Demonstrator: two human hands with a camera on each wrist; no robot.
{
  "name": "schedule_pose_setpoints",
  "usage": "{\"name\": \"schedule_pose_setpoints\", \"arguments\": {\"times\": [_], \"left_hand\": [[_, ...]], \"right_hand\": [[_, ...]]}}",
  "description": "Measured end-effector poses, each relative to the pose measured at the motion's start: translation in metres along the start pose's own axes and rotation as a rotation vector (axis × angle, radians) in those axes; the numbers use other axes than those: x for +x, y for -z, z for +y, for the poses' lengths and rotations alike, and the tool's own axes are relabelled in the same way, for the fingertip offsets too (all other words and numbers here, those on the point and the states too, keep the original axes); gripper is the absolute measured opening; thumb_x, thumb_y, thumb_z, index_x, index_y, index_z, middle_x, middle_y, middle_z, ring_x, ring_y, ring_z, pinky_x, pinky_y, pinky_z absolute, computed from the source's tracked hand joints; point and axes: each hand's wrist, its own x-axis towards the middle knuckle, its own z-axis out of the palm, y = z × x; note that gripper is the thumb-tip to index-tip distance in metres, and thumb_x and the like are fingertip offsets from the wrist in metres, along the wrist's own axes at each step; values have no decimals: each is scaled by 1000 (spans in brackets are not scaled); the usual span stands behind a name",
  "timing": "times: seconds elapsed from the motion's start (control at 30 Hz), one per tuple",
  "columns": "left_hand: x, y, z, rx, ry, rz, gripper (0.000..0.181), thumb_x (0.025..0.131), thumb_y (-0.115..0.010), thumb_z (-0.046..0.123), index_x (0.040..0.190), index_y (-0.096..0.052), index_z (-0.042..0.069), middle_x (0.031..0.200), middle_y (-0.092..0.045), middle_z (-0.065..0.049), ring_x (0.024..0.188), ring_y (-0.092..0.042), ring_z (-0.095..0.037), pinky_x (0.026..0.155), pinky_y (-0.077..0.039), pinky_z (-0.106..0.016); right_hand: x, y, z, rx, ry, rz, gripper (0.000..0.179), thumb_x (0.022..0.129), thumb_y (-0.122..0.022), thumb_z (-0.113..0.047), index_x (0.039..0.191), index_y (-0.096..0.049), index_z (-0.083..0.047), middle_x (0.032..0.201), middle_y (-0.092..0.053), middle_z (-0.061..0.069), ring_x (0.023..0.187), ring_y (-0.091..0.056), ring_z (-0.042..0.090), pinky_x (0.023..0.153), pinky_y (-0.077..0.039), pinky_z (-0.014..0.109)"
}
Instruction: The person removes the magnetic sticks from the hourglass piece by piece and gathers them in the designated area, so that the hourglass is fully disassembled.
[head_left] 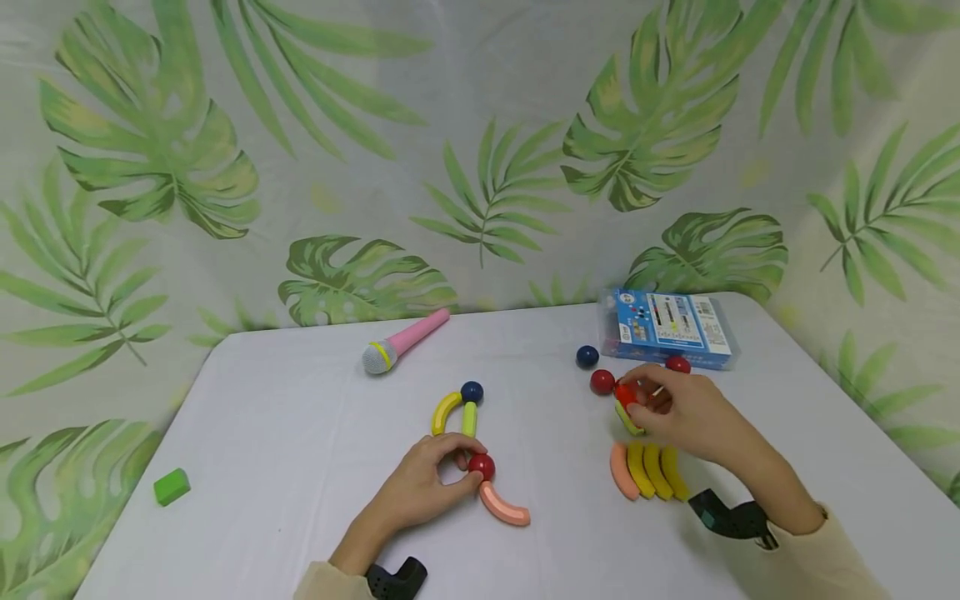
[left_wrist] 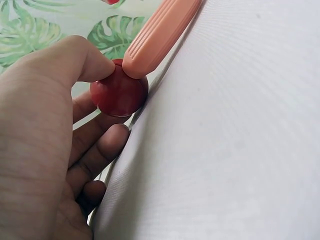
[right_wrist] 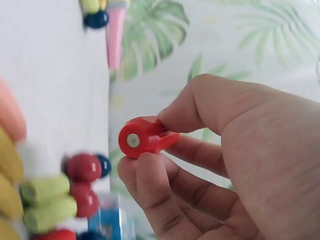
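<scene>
Red ball (left_wrist: 119, 95), red piece (right_wrist: 147, 134) — two hands (head_left: 416, 490) (head_left: 686, 412) pinch one each.

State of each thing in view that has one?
Left hand: pinching red ball
Red ball: touching curved salmon stick
Right hand: pinching red piece
Red piece: held off the table
Microphone: lying, unheld
Blue-labelled box: lying flat, label up
Green block: standing apart
Three yellow sticks: side by side

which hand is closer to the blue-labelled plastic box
Right. The right hand is just in front of the blue-labelled plastic box; the left hand is farther off, to its front left, at the red ball.
</scene>
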Motion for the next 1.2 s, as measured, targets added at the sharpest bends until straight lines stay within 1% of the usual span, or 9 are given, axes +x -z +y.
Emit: {"name": "schedule_pose_setpoints", "arguments": {"times": [0.23,0.33,0.47,0.63,0.77,0.9,1.03,1.2], "left_hand": [[1,0,1,-2,-7,-2,25,90,-79,24,113,-71,28,89,-60,19,88,-56,-7,86,-44,-31],[1,1,1,4,-13,3,26,89,-80,23,113,-71,28,88,-60,19,87,-56,-6,86,-44,-31],[1,1,0,6,-14,3,26,89,-80,22,113,-72,27,88,-60,19,86,-56,-6,86,-44,-31],[1,2,1,1,1,-6,25,90,-80,23,113,-72,27,88,-60,19,86,-56,-6,86,-44,-31],[1,2,1,4,-14,-2,26,89,-80,23,114,-72,26,87,-60,19,85,-56,-5,85,-44,-31],[1,2,2,6,-22,-1,26,89,-80,23,114,-72,25,87,-61,18,84,-56,-5,84,-44,-30],[1,2,2,5,-12,-7,26,89,-80,23,114,-72,25,87,-61,18,84,-56,-5,84,-43,-30],[1,2,3,-3,2,-8,25,90,-80,23,114,-72,25,88,-61,18,85,-56,-6,85,-43,-30]], "right_hand": [[3,14,54,-33,-140,-6,32,95,-71,-17,122,-64,-3,97,-67,8,90,-66,28,67,-57,32],[3,15,74,-37,-194,-23,33,96,-69,-19,122,-63,0,97,-68,11,89,-65,29,66,-56,33],[5,11,92,-40,-230,-58,34,94,-69,-19,121,-64,2,96,-69,13,86,-64,27,65,-55,32],[6,4,100,-37,-252,-107,36,93,-70,-20,121,-64,2,98,-69,16,83,-62,24,66,-56,34],[6,4,101,-36,-249,-140,36,94,-68,-19,122,-64,4,100,-70,17,84,-63,24,69,-58,36],[6,4,101,-32,-242,-148,34,95,-67,-19,121,-65,4,100,-71,16,86,-63,24,70,-58,36],[6,4,101,-29,-230,-159,33,95,-67,-19,119,-65,3,98,-70,13,84,-62,22,69,-57,34],[6,3,101,-23,-219,-194,33,95,-68,-20,120,-64,2,96,-70,9,82,-61,19,68,-55,31]]}}
